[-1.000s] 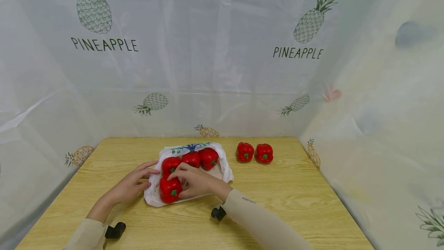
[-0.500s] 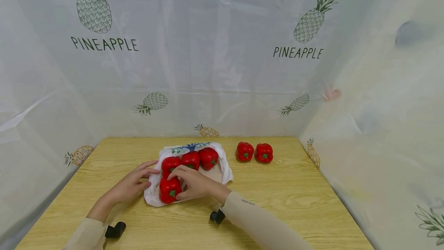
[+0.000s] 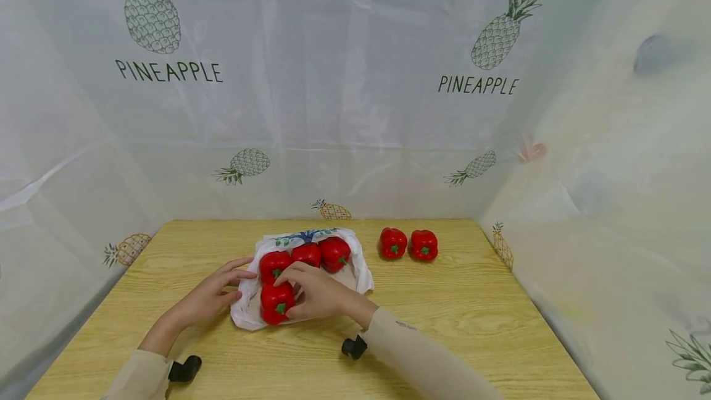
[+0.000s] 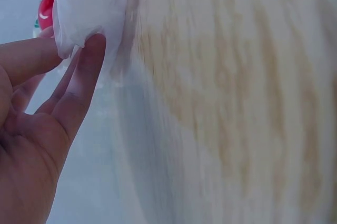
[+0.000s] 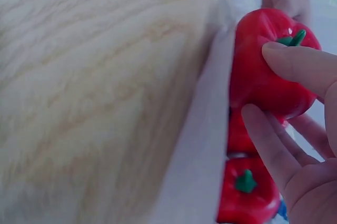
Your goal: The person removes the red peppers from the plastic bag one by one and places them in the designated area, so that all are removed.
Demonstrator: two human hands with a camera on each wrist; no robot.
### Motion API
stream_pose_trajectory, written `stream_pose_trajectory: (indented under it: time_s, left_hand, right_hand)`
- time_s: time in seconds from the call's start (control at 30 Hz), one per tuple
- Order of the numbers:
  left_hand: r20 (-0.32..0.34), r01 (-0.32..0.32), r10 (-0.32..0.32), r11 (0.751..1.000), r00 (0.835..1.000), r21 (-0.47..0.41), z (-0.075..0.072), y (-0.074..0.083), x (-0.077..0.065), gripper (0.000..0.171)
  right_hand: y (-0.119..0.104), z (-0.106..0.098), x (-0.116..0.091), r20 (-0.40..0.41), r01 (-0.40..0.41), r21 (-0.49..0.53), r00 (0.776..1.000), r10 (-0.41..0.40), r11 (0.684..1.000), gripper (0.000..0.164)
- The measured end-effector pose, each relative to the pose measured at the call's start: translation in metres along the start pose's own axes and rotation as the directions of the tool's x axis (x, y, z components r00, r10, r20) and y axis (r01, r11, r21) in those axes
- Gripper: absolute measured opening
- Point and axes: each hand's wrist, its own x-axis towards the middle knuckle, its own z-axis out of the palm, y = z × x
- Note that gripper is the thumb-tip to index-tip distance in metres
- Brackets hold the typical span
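A white bag point(image 3: 363, 275) with a blue and green print lies open on the table. My right hand point(image 3: 319, 292) is inside its near part and grips a red bell pepper point(image 3: 272, 312). In the right wrist view, the thumb point(image 5: 289, 61) presses beside the pepper's green stem, and the fingers lie around its other side. Three more red bell peppers point(image 3: 305, 254) sit in the bag behind it. At the bag's left edge my left hand point(image 3: 208, 295) holds the rim. In the left wrist view, white bag material point(image 4: 92, 8) lies between thumb and fingers.
Two loose red bell peppers, one on the left point(image 3: 392, 244) and one on the right point(image 3: 424, 245), stand on the wooden table point(image 3: 472, 326) right of the bag. A curtain point(image 3: 361, 110) printed with pineapples hangs behind and along both sides.
My right hand has shifted the near bell pepper slightly to the right within the bag, away from the left rim. The left hand has stayed in place.
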Motion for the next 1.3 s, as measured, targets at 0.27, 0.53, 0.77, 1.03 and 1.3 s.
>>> stream_pose_trajectory:
  time_s: [0.27,0.53,0.77,1.03,1.3]
  left_hand:
    - [-0.007,-0.004,0.004,1.000,1.000,0.019,0.000,0.001,-0.001,0.040]
    - [0.005,0.044,-0.044,0.999,0.999,-0.008,-0.001,0.001,-0.001,0.039]
    - [0.004,0.034,-0.034,0.999,0.999,-0.017,0.000,0.002,-0.001,0.039]
    - [0.010,0.021,-0.021,1.000,1.000,-0.008,-0.001,0.004,0.000,0.041]
    - [0.013,0.021,-0.020,1.000,1.000,-0.017,-0.001,0.002,0.002,0.041]
  right_hand:
    - [-0.001,-0.033,-0.022,-0.054,-0.017,0.007,0.998,0.017,1.000,0.050]
    - [0.016,-0.073,-0.055,-0.115,-0.052,0.013,0.992,0.053,0.999,0.052]
    - [0.029,-0.107,-0.091,-0.199,-0.098,0.017,0.975,0.100,0.995,0.057]
    - [0.046,-0.130,-0.133,-0.262,-0.116,-0.045,0.960,0.100,0.992,0.058]
    - [0.063,-0.151,-0.170,-0.303,-0.194,-0.053,0.938,0.170,0.979,0.063]
